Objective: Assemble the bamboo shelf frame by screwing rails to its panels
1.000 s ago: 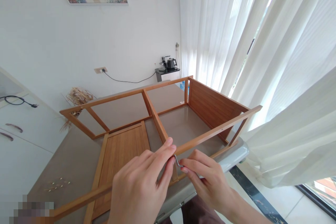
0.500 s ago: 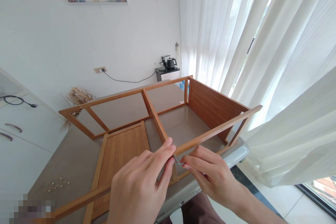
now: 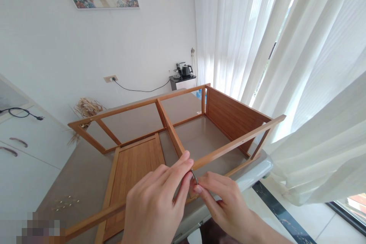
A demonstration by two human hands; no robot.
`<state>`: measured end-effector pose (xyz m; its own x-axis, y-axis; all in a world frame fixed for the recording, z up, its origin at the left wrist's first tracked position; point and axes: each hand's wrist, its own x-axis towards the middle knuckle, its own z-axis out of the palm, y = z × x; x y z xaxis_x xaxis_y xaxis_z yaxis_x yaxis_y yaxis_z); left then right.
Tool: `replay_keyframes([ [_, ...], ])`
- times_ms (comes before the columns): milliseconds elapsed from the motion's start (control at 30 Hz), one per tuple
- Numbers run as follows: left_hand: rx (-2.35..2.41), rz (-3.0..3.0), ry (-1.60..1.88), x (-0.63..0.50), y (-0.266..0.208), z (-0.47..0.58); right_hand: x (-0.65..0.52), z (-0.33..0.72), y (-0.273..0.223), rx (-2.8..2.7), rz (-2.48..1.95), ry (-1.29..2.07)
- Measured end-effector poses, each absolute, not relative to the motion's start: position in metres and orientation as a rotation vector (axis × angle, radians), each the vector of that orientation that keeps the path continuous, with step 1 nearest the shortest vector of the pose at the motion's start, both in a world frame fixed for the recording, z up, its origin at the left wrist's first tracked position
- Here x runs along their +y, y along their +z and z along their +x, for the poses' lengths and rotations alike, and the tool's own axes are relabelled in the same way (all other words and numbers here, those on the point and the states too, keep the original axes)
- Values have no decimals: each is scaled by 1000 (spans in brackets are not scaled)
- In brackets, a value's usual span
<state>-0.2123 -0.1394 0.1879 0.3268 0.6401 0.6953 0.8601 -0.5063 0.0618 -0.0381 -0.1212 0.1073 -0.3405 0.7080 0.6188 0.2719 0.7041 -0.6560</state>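
Note:
A bent metal hex key (image 3: 195, 177) stands against the outer side of the near rail of a wooden shelf frame (image 3: 231, 146). My left hand (image 3: 160, 194) pinches around the key's end at the rail, thumb below and fingers above. Lower on the key, my right hand (image 3: 224, 200) grips its free arm between thumb and fingers. The frame lies on its side, with a crossbar (image 3: 170, 126) meeting the rail beside my left fingertips. The fastener under the key's tip is hidden by my fingers.
A grey-brown table (image 3: 80, 175) carries the frame, a flat wooden panel (image 3: 140, 156) and several small brass-coloured fasteners (image 3: 67, 203). Dried stalks (image 3: 88, 106) stand at the far left edge. White curtains (image 3: 286, 122) hang on the right. A coffee maker and kettle (image 3: 186, 70) stand behind.
My right hand has moved down, swinging the hex key's free arm from pointing right to pointing more downward. My left hand stays at the rail. The view has shifted slightly.

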Motion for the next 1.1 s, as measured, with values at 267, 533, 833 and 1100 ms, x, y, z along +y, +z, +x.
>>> replay_keyframes([
  [267, -1337, -2257, -994, -140, 188, -212, -123, -32, 108, -1927, -758, 493],
  [533, -1358, -2271, -990, -139, 187, -212, -127, -43, 105, -1868, -782, 456],
  [833, -1346, -2280, -979, -140, 187, -213, -119, -39, 92, -1871, -719, 416],
  [1100, -1330, -2259, -991, -140, 188, -211, -117, -33, 93, -1899, -632, 396],
])
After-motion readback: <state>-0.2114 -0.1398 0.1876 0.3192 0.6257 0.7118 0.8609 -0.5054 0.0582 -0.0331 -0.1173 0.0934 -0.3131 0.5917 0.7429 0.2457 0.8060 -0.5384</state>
